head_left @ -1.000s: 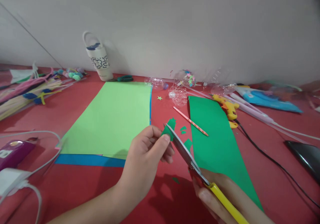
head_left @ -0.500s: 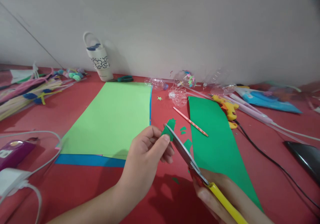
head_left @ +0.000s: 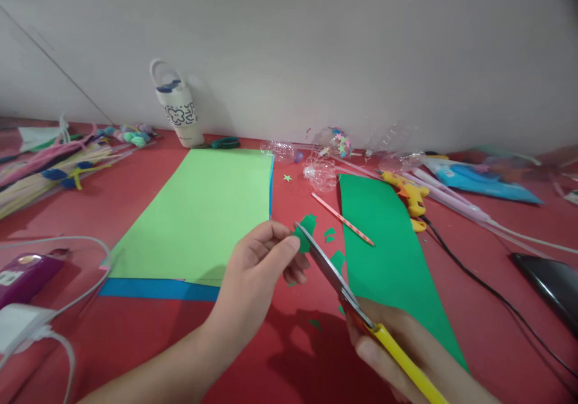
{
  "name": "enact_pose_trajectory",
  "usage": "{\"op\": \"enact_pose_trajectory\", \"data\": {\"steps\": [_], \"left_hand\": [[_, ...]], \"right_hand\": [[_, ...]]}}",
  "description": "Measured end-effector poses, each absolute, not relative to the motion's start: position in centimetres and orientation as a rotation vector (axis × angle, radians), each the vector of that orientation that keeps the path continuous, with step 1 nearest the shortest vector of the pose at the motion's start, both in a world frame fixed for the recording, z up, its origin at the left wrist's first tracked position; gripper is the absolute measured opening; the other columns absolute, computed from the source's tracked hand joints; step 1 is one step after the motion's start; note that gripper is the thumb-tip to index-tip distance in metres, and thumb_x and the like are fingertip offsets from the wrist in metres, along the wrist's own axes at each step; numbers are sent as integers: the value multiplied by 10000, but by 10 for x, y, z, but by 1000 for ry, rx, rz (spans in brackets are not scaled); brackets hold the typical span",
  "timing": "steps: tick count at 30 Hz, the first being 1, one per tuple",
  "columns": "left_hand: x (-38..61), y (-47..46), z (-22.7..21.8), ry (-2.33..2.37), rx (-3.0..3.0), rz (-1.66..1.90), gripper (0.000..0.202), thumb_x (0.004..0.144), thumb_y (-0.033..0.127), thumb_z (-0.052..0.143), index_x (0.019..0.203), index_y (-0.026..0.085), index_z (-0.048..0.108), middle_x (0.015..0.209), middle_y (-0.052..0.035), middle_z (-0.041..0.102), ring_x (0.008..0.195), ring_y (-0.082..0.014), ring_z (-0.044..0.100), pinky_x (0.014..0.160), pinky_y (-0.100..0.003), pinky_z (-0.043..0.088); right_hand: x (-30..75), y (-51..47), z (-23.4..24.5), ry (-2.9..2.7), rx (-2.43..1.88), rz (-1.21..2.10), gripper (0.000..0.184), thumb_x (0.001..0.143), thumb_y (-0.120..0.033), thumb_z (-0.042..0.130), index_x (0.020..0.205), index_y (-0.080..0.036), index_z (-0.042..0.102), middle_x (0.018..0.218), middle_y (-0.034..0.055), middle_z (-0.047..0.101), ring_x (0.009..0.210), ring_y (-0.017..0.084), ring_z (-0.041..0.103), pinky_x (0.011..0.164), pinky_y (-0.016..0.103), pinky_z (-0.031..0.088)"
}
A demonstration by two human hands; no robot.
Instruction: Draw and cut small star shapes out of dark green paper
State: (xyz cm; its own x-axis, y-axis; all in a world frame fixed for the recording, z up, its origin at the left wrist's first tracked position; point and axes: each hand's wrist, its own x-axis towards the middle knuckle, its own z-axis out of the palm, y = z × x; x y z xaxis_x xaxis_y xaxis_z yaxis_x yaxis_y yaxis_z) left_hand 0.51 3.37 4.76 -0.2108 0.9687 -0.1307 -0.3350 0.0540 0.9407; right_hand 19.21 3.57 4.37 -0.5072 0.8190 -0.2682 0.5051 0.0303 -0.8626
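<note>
Between thumb and fingers, my left hand [head_left: 266, 259] pinches a small piece of dark green paper [head_left: 303, 239]. My right hand [head_left: 388, 344] grips a pair of scissors [head_left: 334, 274] with a yellow handle; its blades point up and left and lie against the paper piece, looking nearly closed. Several dark green scraps [head_left: 338, 261] are scattered on the red table beneath and beside the hands. To the right lies a large dark green sheet [head_left: 383, 241], and left of my hands a light green sheet [head_left: 198, 211] rests on a blue one [head_left: 158, 289].
A pencil [head_left: 343, 219] lies by the dark green sheet. Behind are cut clear plastic bottle pieces [head_left: 320, 172], a yellow glue gun [head_left: 409, 193] and a white tumbler [head_left: 178, 115]. Pipe cleaners [head_left: 49, 157] and a white cable [head_left: 106, 253] occupy the left; a black phone-like object [head_left: 546, 283] lies right.
My left hand has shifted slightly left, with the paper piece turned a little at the blades. Another small green scrap now shows below my left fingers.
</note>
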Motion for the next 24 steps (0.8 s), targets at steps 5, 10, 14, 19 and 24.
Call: {"op": "enact_pose_trajectory", "data": {"steps": [5, 10, 14, 19, 24], "left_hand": [[2, 36, 46, 1141, 785, 1474, 84, 787, 173, 607, 718, 174, 559, 559, 43, 616, 502, -75, 570, 532, -183, 436], [4, 36, 43, 1026, 725, 1396, 79, 810, 192, 607, 752, 173, 557, 656, 5, 681, 568, -93, 610, 596, -209, 473], [3, 36, 44, 1006, 658, 1449, 108, 796, 178, 619, 722, 174, 540, 633, 10, 675, 567, -90, 614, 585, -196, 476], [0, 39, 46, 1020, 580, 1554, 129, 771, 146, 617, 741, 194, 501, 590, 28, 650, 536, -80, 588, 537, -173, 458], [-2, 41, 46, 1079, 568, 1558, 163, 715, 128, 611, 704, 191, 462, 584, 6, 660, 570, -104, 631, 547, -174, 450]], "right_hand": [[194, 41, 39, -2023, -1307, 1530, 596, 730, -808, 417, 631, -221, 392, 557, -51, 375, 444, 84, 331, 374, 203, 298], [195, 44, 34, -1979, -1340, 1616, 546, 767, -755, 447, 667, -219, 411, 530, -75, 316, 419, 76, 303, 372, 198, 276], [193, 46, 39, -1984, -1218, 1565, 495, 718, -699, 577, 697, -210, 503, 575, -35, 449, 541, 134, 482, 547, 223, 452], [193, 46, 49, -1962, -1275, 1478, 593, 666, -776, 551, 832, -210, 615, 777, 61, 640, 791, 253, 618, 687, 289, 515], [202, 46, 42, -1922, -1354, 1460, 600, 671, -804, 508, 733, -214, 602, 699, 41, 611, 589, 172, 548, 477, 235, 450]]}}
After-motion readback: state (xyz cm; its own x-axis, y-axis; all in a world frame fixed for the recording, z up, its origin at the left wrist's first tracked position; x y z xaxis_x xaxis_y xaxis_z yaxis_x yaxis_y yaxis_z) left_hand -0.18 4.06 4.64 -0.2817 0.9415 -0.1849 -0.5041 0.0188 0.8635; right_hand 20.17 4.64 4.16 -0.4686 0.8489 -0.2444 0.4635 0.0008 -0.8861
